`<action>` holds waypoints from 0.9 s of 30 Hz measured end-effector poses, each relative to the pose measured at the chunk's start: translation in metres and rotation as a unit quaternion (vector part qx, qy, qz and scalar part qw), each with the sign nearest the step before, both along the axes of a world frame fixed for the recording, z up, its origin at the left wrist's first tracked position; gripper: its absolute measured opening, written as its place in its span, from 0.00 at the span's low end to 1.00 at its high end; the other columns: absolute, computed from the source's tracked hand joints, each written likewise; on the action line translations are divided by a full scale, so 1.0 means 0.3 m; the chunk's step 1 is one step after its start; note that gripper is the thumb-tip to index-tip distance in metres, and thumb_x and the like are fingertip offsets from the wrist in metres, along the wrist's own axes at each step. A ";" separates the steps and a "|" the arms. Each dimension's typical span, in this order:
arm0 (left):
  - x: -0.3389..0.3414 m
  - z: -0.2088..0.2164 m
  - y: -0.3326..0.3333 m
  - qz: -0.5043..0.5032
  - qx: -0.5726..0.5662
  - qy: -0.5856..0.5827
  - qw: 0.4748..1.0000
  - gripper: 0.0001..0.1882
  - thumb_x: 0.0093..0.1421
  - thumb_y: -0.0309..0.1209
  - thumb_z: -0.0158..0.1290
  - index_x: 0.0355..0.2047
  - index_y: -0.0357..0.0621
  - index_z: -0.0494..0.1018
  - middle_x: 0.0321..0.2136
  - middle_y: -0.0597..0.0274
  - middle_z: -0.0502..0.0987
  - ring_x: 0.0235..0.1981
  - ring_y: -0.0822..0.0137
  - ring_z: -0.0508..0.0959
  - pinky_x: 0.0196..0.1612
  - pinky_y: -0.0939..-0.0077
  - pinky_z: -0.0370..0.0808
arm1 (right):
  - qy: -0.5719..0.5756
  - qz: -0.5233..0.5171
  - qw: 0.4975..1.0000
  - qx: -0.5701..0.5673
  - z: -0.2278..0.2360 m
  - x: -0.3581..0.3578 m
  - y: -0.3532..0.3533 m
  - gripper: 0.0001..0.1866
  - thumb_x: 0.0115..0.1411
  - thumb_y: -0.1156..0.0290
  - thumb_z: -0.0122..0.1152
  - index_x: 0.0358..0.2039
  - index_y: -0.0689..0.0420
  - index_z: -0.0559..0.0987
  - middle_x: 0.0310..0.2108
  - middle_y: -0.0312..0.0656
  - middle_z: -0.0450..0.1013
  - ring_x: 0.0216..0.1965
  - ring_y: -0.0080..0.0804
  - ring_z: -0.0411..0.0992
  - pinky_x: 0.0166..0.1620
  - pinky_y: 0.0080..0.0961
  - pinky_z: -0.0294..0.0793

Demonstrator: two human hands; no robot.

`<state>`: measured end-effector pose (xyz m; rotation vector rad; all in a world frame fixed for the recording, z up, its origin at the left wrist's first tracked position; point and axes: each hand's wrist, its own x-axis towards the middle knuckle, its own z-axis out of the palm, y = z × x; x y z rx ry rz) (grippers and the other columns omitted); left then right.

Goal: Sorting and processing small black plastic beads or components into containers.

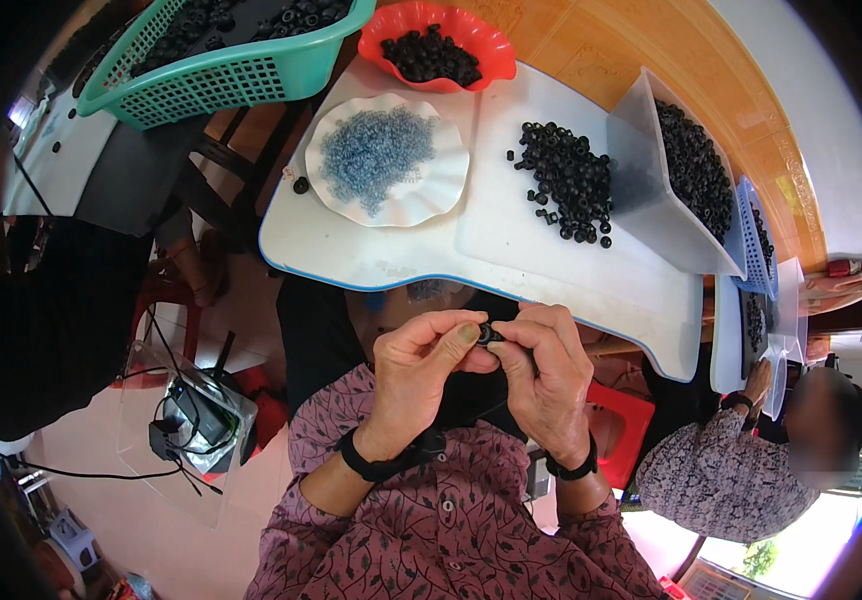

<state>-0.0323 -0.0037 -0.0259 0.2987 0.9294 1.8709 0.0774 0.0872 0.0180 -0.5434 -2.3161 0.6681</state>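
Observation:
Between the fingertips of both hands, just off the table's near edge, is a small black ring-shaped part (488, 334). My left hand (429, 355) pinches it from the left with thumb and forefinger. From the other side, my right hand (549, 370) grips it with closed fingers. Beyond my hands, a white scalloped plate (448, 185) on the white table (371, 262) bears a heap of small clear bluish rings (376, 155). A loose pile of black parts (569, 185) lies to the right of the plate.
A red bowl (496, 50) of black pieces and a green basket (251, 92) stand at the back. Right of the pile is a clear bin (641, 190) filled with black parts, then a blue basket (748, 235). Another person (726, 470) sits at the right. Cables (186, 430) hang at the lower left.

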 end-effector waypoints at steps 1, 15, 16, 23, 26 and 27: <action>0.000 0.008 -0.002 0.002 -0.024 0.017 1.000 0.10 0.63 0.22 0.50 0.43 0.31 0.74 0.33 0.57 0.79 0.30 0.71 0.81 0.37 0.81 0.80 | -0.005 0.004 1.000 -0.003 0.000 0.000 0.002 0.12 0.47 0.85 0.64 0.34 0.64 0.77 0.33 0.46 0.69 0.36 0.44 0.70 0.41 0.32 0.73; 0.017 -0.001 0.007 -0.016 -0.018 0.071 0.997 0.09 0.58 0.20 0.56 0.40 0.32 0.74 0.32 0.58 0.78 0.33 0.74 0.79 0.36 0.80 0.80 | -0.066 0.029 0.997 0.006 0.003 0.010 0.009 0.12 0.46 0.84 0.63 0.33 0.63 0.76 0.32 0.46 0.68 0.37 0.48 0.69 0.47 0.40 0.71; 0.017 -0.003 0.008 -0.020 -0.023 0.065 0.997 0.09 0.57 0.19 0.57 0.39 0.32 0.74 0.31 0.58 0.78 0.33 0.74 0.78 0.36 0.80 0.80 | -0.076 0.028 0.997 0.006 0.007 0.011 0.007 0.12 0.46 0.84 0.63 0.33 0.63 0.75 0.32 0.46 0.68 0.37 0.48 0.69 0.47 0.40 0.71; 0.018 -0.022 0.018 -0.035 -0.021 0.064 0.997 0.09 0.57 0.18 0.56 0.39 0.32 0.74 0.31 0.58 0.78 0.31 0.73 0.79 0.35 0.80 0.80 | -0.084 0.019 0.996 -0.010 0.001 0.022 0.006 0.10 0.47 0.83 0.63 0.32 0.63 0.75 0.31 0.46 0.69 0.36 0.48 0.69 0.48 0.40 0.72; 0.018 -0.021 0.018 -0.036 -0.017 0.060 0.997 0.09 0.57 0.19 0.56 0.40 0.32 0.74 0.31 0.58 0.78 0.31 0.73 0.79 0.35 0.80 0.80 | -0.077 0.010 0.995 -0.065 0.006 0.024 -0.001 0.09 0.49 0.83 0.63 0.32 0.62 0.76 0.30 0.45 0.70 0.35 0.47 0.70 0.46 0.38 0.72; 0.019 -0.022 0.019 -0.038 -0.015 0.056 0.998 0.09 0.58 0.20 0.56 0.40 0.32 0.74 0.31 0.58 0.78 0.31 0.73 0.79 0.35 0.80 0.80 | -0.076 0.011 0.995 -0.066 0.007 0.024 -0.003 0.09 0.49 0.83 0.63 0.32 0.62 0.76 0.30 0.45 0.70 0.35 0.47 0.70 0.46 0.38 0.72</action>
